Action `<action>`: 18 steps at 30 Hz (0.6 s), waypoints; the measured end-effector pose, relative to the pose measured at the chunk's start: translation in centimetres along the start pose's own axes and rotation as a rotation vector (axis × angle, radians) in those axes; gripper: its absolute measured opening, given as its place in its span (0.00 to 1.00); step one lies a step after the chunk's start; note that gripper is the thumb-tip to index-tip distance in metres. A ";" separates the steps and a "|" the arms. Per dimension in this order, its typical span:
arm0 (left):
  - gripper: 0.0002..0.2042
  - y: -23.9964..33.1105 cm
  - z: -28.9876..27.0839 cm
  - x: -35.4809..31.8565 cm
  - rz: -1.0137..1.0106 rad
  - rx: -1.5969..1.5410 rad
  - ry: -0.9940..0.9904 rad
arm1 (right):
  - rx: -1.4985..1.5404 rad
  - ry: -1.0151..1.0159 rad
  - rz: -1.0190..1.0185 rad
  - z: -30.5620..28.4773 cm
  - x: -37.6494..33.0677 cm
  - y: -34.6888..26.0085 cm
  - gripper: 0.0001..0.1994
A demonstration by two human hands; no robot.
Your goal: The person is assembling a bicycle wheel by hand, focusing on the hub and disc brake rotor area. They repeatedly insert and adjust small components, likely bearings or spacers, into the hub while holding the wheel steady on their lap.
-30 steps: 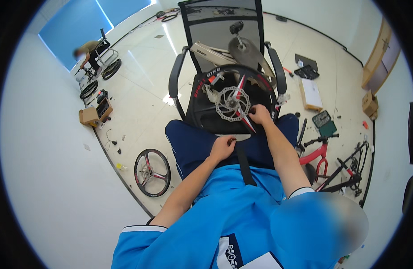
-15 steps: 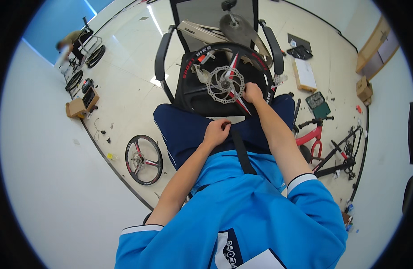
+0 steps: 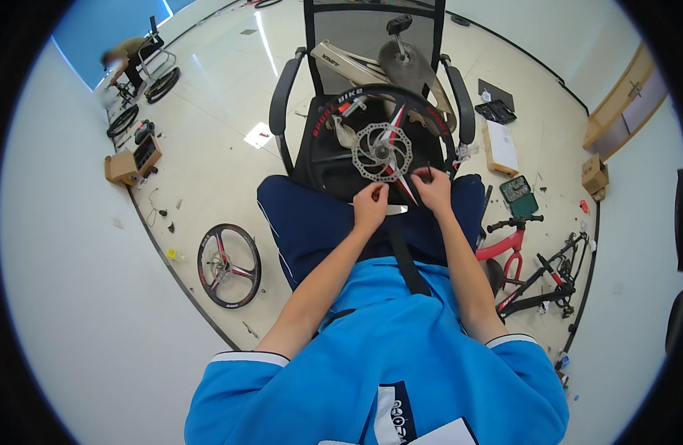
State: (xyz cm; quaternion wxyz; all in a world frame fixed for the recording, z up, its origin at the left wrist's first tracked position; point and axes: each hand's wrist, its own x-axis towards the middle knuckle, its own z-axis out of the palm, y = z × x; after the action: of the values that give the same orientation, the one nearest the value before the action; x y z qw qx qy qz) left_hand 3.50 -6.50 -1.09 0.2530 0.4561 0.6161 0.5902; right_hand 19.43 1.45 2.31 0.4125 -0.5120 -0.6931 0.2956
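My left hand (image 3: 370, 209) now joins my right hand (image 3: 434, 193) by the wheel (image 3: 395, 127), grip unclear. The right pinches a thin dark piece (image 3: 429, 171).

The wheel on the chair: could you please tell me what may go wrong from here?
The wheel lies on the chair with no visible fastening, so it might slip. The right hand is close to the brake disc, whose wavy edge could scrape it. The small dark piece that this hand seems to pinch might drop.

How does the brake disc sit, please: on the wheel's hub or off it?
On: the brake disc sits centred around the hub; whether bolted, I cannot tell.
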 end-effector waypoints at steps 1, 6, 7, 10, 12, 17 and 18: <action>0.10 0.0 0.3 0.3 -0.021 -0.030 0.017 | 0.047 -0.012 -0.068 0.2 0.6 -0.5 0.09; 0.13 -3.5 0.1 0.1 -0.208 -0.066 0.057 | -0.007 -0.097 -0.183 2.4 3.4 -3.2 0.10; 0.13 -3.3 0.2 0.4 -0.239 -0.071 0.051 | -0.010 -0.113 -0.161 2.9 3.7 -3.6 0.11; 0.14 -2.7 0.4 0.3 -0.244 -0.126 0.063 | -0.003 -0.101 -0.045 4.6 3.2 -4.2 0.11; 0.13 -2.1 0.5 0.1 -0.193 -0.159 0.087 | 0.229 -0.027 0.128 6.0 3.0 -2.7 0.10; 0.10 0.3 0.8 1.8 0.008 -0.133 0.128 | 0.576 -0.018 0.277 6.8 2.3 -0.7 0.10; 0.10 0.6 0.6 2.4 0.026 -0.087 0.131 | 0.542 -0.035 0.294 6.6 2.2 -1.2 0.09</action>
State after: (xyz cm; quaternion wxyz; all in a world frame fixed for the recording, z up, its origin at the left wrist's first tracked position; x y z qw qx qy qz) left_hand 3.11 -4.17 -0.09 0.2241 0.4131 0.5992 0.6481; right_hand 12.78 3.31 0.70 0.4747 -0.4731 -0.5145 0.5350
